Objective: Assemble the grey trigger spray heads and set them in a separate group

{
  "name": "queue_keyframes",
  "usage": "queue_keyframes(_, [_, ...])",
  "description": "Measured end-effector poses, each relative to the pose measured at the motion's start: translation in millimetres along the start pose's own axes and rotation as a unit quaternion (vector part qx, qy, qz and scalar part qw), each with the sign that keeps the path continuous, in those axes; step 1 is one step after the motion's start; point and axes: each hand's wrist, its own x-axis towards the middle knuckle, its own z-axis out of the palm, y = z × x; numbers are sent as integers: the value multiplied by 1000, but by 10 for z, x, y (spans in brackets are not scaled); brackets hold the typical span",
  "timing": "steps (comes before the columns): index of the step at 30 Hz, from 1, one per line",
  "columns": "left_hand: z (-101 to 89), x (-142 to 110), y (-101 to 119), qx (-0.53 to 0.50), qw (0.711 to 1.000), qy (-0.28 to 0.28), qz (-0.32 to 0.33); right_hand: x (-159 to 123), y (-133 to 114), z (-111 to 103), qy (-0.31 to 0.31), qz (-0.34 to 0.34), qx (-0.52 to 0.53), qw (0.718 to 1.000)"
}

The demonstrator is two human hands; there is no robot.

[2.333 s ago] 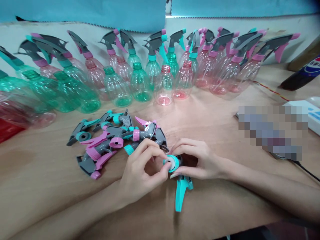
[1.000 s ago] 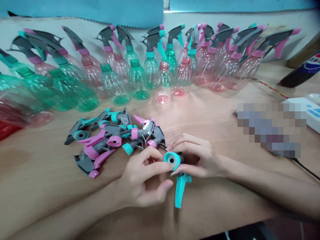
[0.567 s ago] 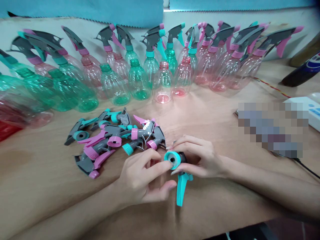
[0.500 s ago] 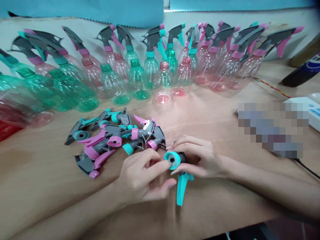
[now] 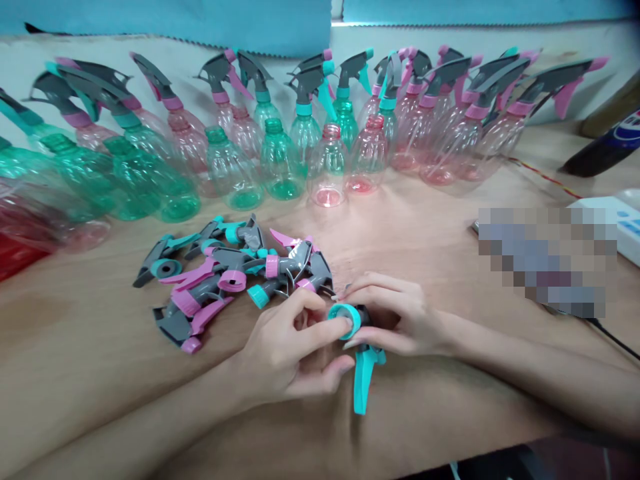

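My right hand (image 5: 395, 313) grips a grey and turquoise trigger sprayer (image 5: 367, 380) between thumb and fingers. Its turquoise collar (image 5: 332, 327) faces left with the opening towards me, and its trigger hangs down. The tip of my left hand's (image 5: 285, 340) index finger is inside that opening, hiding its middle. The left thumb is held apart below, not touching the sprayer. Just left of and beyond my hands lies a pile of loose sprayer heads, among them a pink-collared one (image 5: 187, 303) and a turquoise-collared one (image 5: 259, 295).
Several capless bottles stand behind the pile, including a green one (image 5: 284, 160) and a pink one (image 5: 329, 167). Bottles with sprayers fitted (image 5: 305, 107) line the wall. At right are a blurred-out object (image 5: 545, 260), a white box (image 5: 610, 220) and a dark bottle (image 5: 600, 150).
My left index fingertip has moved right, further into the turquoise collar, covering the dark hole seen earlier. The right hand keeps its grip on the sprayer. The view has shifted slightly.
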Motion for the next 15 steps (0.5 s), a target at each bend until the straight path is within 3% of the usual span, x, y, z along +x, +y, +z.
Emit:
queue_keyframes(6, [7, 27, 14, 52, 998, 6, -19, 3, -10, -4, -7, 15, -4, 1000])
queue_keyframes(15, [-4, 21, 14, 16, 997, -5, -78, 19, -26, 7, 26, 12, -36, 999])
